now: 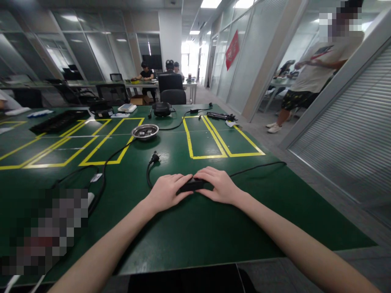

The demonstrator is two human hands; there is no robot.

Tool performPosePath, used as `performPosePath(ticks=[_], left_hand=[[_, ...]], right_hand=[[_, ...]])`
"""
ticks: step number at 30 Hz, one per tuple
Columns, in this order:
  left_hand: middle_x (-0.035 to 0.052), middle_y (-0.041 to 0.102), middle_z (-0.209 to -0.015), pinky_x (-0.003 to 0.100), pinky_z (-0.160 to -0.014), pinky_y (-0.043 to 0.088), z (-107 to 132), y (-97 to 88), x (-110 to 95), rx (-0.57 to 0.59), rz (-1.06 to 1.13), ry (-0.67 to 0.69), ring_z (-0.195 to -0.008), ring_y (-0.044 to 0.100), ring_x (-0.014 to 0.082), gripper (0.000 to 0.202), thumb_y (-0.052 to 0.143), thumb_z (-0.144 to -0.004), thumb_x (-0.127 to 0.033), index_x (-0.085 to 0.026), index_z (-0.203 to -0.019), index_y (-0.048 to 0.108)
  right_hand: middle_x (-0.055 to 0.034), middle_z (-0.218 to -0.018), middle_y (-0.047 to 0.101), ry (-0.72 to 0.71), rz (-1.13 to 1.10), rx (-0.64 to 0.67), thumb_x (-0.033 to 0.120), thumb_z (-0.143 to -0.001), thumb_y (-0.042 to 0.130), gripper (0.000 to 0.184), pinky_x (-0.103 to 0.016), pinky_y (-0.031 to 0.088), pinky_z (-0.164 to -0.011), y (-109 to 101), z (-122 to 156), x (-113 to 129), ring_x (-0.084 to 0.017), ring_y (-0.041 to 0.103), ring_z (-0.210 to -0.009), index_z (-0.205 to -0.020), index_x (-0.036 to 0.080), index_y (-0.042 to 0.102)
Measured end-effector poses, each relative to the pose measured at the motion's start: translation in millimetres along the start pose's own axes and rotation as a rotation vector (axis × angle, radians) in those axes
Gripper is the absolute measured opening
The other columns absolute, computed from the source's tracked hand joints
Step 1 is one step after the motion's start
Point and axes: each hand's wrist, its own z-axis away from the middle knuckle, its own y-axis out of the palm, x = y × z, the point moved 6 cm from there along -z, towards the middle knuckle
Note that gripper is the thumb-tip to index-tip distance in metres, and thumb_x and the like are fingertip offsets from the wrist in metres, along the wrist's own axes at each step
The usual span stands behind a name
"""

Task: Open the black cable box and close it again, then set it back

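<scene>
Black power adapter (pixel 191 186) near surface's (pixel 210 236) near edge, grasped by fingers of left hand (pixel 167 191) and right hand (pixel 218 186). Handling under way: power plug (pixel 155 158) unconnected, cord (pixel 259 165) uncoiled toward right edge.

The adapter (pixel 192 186) looks matt plastic, the bowl (pixel 145 138) shiny metal.

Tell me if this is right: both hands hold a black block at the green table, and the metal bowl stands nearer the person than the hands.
Not quite: the head view shows the metal bowl farther from the person than the left hand and right hand. Both do hold the black block at the green table.
</scene>
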Motion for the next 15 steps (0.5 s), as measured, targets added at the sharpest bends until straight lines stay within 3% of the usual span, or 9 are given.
performPosePath(ticks=[2, 5, 9, 12, 15], left_hand=[[0.0148, 0.072, -0.122, 0.038, -0.090, 0.055, 0, 2.4, -3, -0.019, -0.065, 0.060, -0.103, 0.072, 0.0267, 0.044, 0.055, -0.105, -0.039, -0.019, -0.144, 0.056], [0.0152, 0.071, -0.125, 0.040, -0.091, 0.054, -2, 6.6, -5, 0.001, -0.130, 0.116, -0.103, 0.071, 0.0268, 0.046, 0.055, -0.106, -0.035, -0.020, -0.149, 0.052], [0.0186, 0.063, -0.142, 0.048, -0.107, 0.049, -5, 3.6, -3, -0.062, -0.120, 0.059, -0.126, 0.063, 0.0311, 0.058, 0.061, -0.102, -0.033, -0.017, -0.155, 0.044], [0.0195, 0.047, -0.160, 0.057, -0.123, 0.032, -4, 4.2, -5, -0.084, -0.098, 0.053, -0.148, 0.044, 0.0338, 0.065, 0.065, -0.098, -0.030, -0.017, -0.158, 0.042], [0.0175, 0.049, -0.160, 0.059, -0.125, 0.029, -1, 13.3, -11, 0.007, -0.003, 0.086, -0.150, 0.042, 0.0329, 0.055, 0.064, -0.099, -0.031, -0.018, -0.151, 0.052]], right_hand=[[-0.0102, -0.115, 0.072, 0.052, -0.106, 0.026, 0.042, -0.090, 0.074, 0.040, -0.037, 0.056, -0.087, 1, 0, -2, -0.025, 0.069, -0.099, -0.122, 0.022, 0.062], [-0.0064, -0.105, 0.073, 0.121, -0.249, 0.084, 0.037, -0.091, 0.073, 0.035, -0.032, 0.056, -0.078, 6, 1, -7, -0.020, 0.069, -0.087, -0.120, 0.020, 0.062], [-0.0094, -0.118, 0.075, 0.074, -0.308, 0.015, 0.034, -0.094, 0.068, 0.037, -0.038, 0.057, -0.090, 7, 1, -19, -0.024, 0.071, -0.101, -0.129, 0.021, 0.068], [-0.0101, -0.123, 0.076, 0.183, -0.279, -0.149, 0.037, -0.093, 0.067, 0.042, -0.041, 0.058, -0.091, -6, 3, -49, -0.026, 0.072, -0.103, -0.132, 0.022, 0.071], [-0.0117, -0.112, 0.079, 0.427, -0.200, -0.453, 0.041, -0.089, 0.068, 0.048, -0.042, 0.059, -0.084, -36, 16, -93, -0.028, 0.072, -0.093, -0.130, 0.017, 0.074]])
